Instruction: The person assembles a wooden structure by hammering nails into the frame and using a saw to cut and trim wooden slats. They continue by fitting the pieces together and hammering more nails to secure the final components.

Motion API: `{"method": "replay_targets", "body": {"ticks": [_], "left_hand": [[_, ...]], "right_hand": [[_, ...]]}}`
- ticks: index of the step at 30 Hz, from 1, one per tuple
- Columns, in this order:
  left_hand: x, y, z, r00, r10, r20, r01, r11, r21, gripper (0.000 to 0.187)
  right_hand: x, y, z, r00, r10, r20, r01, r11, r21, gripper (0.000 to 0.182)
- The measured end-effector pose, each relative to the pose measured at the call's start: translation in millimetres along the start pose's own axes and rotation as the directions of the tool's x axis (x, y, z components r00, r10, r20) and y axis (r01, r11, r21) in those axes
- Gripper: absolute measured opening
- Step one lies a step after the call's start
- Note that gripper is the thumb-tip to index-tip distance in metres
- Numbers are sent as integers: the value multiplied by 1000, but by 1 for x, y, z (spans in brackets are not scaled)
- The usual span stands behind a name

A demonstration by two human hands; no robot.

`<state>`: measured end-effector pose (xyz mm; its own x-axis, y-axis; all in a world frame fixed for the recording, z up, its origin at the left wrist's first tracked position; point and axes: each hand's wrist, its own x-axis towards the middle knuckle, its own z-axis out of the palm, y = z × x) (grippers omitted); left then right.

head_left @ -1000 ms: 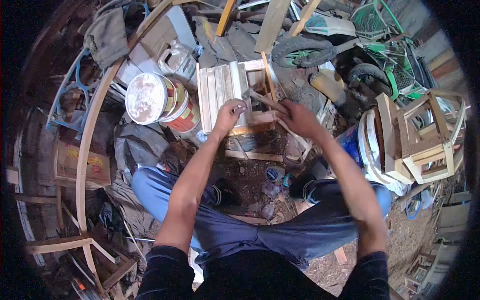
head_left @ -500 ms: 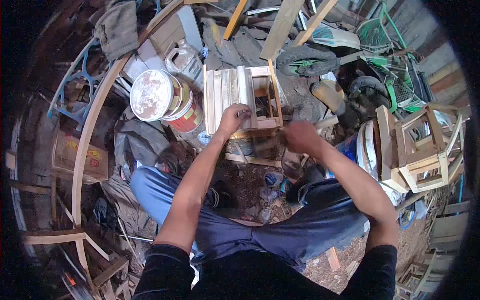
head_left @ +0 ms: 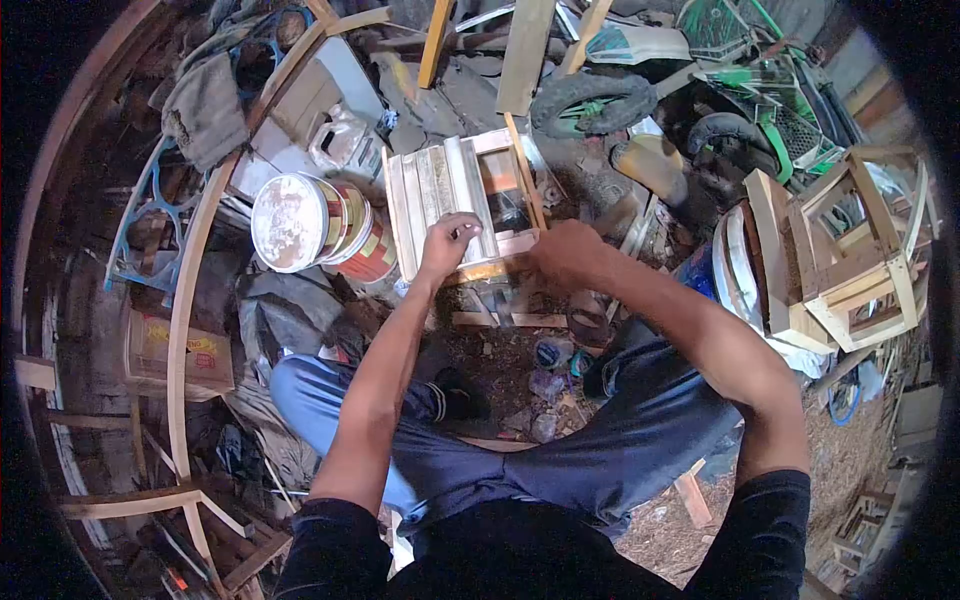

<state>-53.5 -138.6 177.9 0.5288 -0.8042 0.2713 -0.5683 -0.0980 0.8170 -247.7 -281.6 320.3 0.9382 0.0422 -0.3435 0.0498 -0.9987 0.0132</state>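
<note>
Seen from above, left to right: a paint bucket (head_left: 300,222) lies on its side beside the small slatted wooden stool (head_left: 455,200) in front of my knees. My left hand (head_left: 447,240) rests on its slats, fingers curled and pressing down, probably to steady it. My right hand (head_left: 565,252) is closed at the stool's near corner; whether it grips anything I cannot tell. Another wooden frame (head_left: 850,260) stands far right.

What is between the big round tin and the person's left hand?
In the head view, the slatted top of the small wooden crate lies between the round tin and the left hand, which rests on its slats.
</note>
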Motion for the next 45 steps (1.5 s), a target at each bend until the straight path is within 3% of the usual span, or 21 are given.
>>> {"method": "replay_targets", "body": {"ticks": [2,4,6,9,13,17,19,23,25,29,31,32,34,35,37,38,40,44,45], "left_hand": [[1,-3,0,999,49,1,-49,999,1,11],[1,1,1,999,-38,-4,38,999,-22,11],[0,2,3,1000,-26,-4,26,1000,-8,11],[1,4,-1,1000,-7,-6,7,1000,1,11],[4,8,1,999,-30,-23,30,1000,-9,11],[0,6,1,999,-52,-16,52,999,5,12],[0,5,1,998,-61,-9,61,998,27,12],[0,1,4,1000,-2,-31,2,1000,21,12],[-1,-2,6,999,-50,-18,50,999,-3,12],[0,5,5,996,-68,-55,67,998,-15,12],[-2,9,1,998,-37,-60,37,999,-10,11],[-1,6,2,998,-43,-40,42,998,-39,10],[1,4,4,995,-102,5,102,993,-63,9],[-2,8,4,995,-99,9,100,993,-63,9],[-6,17,-2,994,-87,69,88,996,-13,10],[-6,8,-1,995,-70,64,71,997,-13,10],[-6,9,-3,995,-78,55,79,996,-30,10],[-7,12,-3,994,-101,51,103,994,-46,11],[-6,14,-4,993,-99,63,103,993,-59,12]], "right_hand": [[3,4,-6,997,76,-18,-76,996,43,21],[0,4,-7,987,160,-24,-157,984,90,22],[-1,3,-12,999,31,34,-34,995,93,23],[0,-8,-13,991,42,124,-52,995,80,24],[5,4,-9,980,169,102,-181,975,130,29],[7,2,-13,983,54,177,-84,982,169,28],[13,13,-7,975,224,11,-221,954,201,30],[5,29,-24,985,122,-120,-88,962,259,37],[-3,35,-40,986,99,135,-140,928,346,41],[7,57,-14,967,246,68,-249,851,462,46],[25,49,20,839,528,-129,-287,632,720,52],[29,32,17,848,525,-75,-266,543,796,50],[64,13,58,706,676,-212,-217,490,844,46],[74,2,72,703,679,-211,-218,488,845,46],[90,-17,95,560,791,-246,-124,373,919,35],[97,-23,111,559,791,-248,-120,374,920,35],[105,-33,131,586,760,-281,51,311,949,32],[106,-35,134,602,724,-336,103,347,932,34],[110,-37,137,580,732,-357,54,403,914,30]]}}
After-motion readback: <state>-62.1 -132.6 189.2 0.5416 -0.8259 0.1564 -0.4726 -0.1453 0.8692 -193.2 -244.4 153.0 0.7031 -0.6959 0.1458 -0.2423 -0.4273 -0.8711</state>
